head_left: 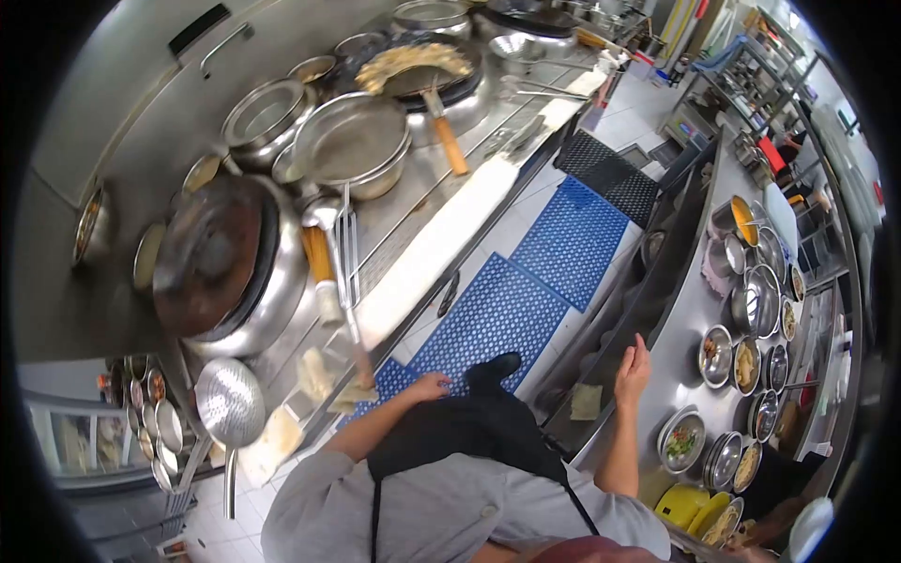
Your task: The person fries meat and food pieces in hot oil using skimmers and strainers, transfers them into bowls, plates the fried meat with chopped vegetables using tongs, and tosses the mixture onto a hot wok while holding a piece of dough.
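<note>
Right hand (633,371) is open and empty at 4 o'clock, near the steel bowl (721,369) sitting around 3, probably parked there for easy grabbing. Left hand (433,387) is half-curled at 6, can't tell if it's gripping anything. Wooden handle (449,145) sticks out at 12, likely keeping it reachable.

Steel bowl (716,372), right: brownish bits (711,347) inside, too small to identify. Food (413,60), upper centre: partly covered by wooden-handled utensil (448,141). Dark wok (211,253), left: interior blurred. Black wok (533,22), top edge: cut off. Pale rounded object (811,531), lower right: blurred, unidentified. Reddish item (601,551), bottom edge: cut off. Shelf goods (737,97), upper right: too small to itemise.
</note>
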A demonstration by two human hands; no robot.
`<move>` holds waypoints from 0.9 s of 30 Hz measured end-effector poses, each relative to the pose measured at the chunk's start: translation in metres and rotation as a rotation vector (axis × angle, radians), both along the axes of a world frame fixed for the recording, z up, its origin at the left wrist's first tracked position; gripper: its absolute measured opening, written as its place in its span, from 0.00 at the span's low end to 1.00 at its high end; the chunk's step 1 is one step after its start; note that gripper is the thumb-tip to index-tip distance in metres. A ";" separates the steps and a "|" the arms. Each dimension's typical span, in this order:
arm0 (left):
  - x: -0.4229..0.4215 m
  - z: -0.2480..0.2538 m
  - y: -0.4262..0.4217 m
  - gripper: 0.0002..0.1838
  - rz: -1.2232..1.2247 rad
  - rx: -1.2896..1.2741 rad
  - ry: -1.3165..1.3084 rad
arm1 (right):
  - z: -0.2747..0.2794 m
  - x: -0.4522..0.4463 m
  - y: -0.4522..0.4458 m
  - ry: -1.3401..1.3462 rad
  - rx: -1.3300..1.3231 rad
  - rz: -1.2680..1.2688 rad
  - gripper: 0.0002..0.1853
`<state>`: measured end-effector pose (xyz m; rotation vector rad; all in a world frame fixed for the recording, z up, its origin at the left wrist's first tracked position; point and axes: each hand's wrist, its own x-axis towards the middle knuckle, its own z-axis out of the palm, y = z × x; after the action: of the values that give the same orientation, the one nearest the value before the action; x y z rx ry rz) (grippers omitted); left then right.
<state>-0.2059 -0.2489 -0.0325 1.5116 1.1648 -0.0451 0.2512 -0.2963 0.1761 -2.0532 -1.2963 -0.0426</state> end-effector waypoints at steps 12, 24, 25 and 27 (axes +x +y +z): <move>-0.169 -0.034 -0.124 0.12 0.291 0.131 0.388 | -0.028 -0.010 -0.013 -0.243 -0.051 0.068 0.13; -0.218 -0.015 -0.115 0.28 1.242 0.186 0.065 | -0.047 0.002 -0.010 -0.412 -0.164 0.081 0.20; -0.218 -0.017 -0.109 0.27 1.070 0.286 0.060 | -0.048 0.003 -0.008 -0.428 -0.170 0.075 0.20; -0.199 -0.003 -0.103 0.27 1.043 0.189 -0.099 | -0.048 0.004 -0.014 -0.436 -0.194 0.056 0.21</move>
<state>-0.4052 -0.3523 -0.0355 0.8863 1.7733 0.8471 0.2548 -0.3102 0.1282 -2.2502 -1.6755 -0.3708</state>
